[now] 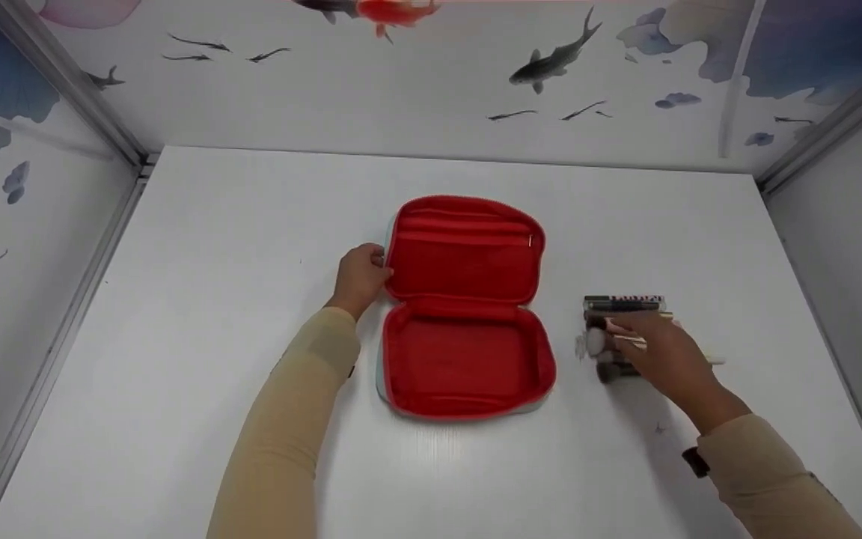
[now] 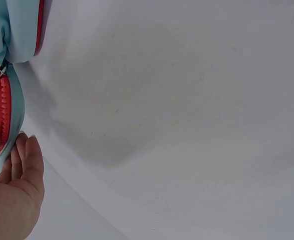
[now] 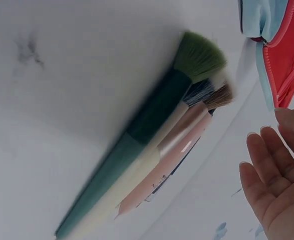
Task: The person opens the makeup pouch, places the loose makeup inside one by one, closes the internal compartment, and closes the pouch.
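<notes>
A zippered case point(image 1: 468, 363) with red lining and a pale blue outside lies unfolded on the white table. My left hand point(image 1: 360, 278) pinches the left edge of its raised lid, thumb inside and fingers outside point(image 2: 32, 155). Over a group of makeup brushes, right of the case, is my right hand point(image 1: 667, 355), fingers extended and apart from them in the right wrist view. That view shows a green brush point(image 3: 154, 107) nearest, beside a cream-handled brush point(image 3: 136, 172) and a pinkish brush point(image 3: 184, 130). The hand partly hides the group in the head view.
Slim dark tube-like items point(image 1: 624, 302) lie at the far end of the brush group. A mesh pocket and a zipped pocket point(image 1: 468, 228) line the lid. Printed panels with fish point(image 1: 551, 67) wall the table at the back and sides.
</notes>
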Tool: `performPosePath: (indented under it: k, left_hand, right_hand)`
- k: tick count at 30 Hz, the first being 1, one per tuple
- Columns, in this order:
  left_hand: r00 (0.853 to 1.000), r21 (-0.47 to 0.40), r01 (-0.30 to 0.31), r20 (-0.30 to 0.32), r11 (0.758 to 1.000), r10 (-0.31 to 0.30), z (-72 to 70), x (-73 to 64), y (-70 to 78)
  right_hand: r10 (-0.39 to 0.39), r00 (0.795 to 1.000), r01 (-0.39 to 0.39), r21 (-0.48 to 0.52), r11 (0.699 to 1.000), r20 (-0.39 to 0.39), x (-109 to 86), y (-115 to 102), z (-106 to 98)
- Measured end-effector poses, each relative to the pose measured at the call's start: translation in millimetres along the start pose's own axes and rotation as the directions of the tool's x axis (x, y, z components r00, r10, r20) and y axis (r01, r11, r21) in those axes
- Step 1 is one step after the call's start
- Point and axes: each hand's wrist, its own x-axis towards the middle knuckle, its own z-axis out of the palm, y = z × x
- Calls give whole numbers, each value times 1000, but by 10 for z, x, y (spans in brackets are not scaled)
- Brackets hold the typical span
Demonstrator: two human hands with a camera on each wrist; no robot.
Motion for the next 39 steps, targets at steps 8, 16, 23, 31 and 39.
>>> performPosePath:
  k: [8, 16, 23, 31, 39]
  left_hand:
    - [1000, 0, 6, 13, 1000, -6, -3, -3, -3]
    - [1000, 5, 9, 4, 1000, -9, 2, -20, 8]
    - [1000, 12, -1, 2, 1000, 1, -7, -39, 30]
    - [1000, -2, -26, -10, 1000, 26, -12, -53, 15]
    - [1000, -8, -19, -21, 1000, 19, 4, -50, -4]
  right_hand:
    - [19, 999, -17, -67, 998, 32, -152, 155, 76]
    - [28, 999, -23, -143, 990, 33, -275, 254, 105]
    - [37, 999, -30, -175, 984, 38, -345, 286, 123]
    - [-3, 999, 14, -233, 972, 49, -339, 306, 185]
    - [-44, 998, 55, -288, 956, 43, -333, 330, 217]
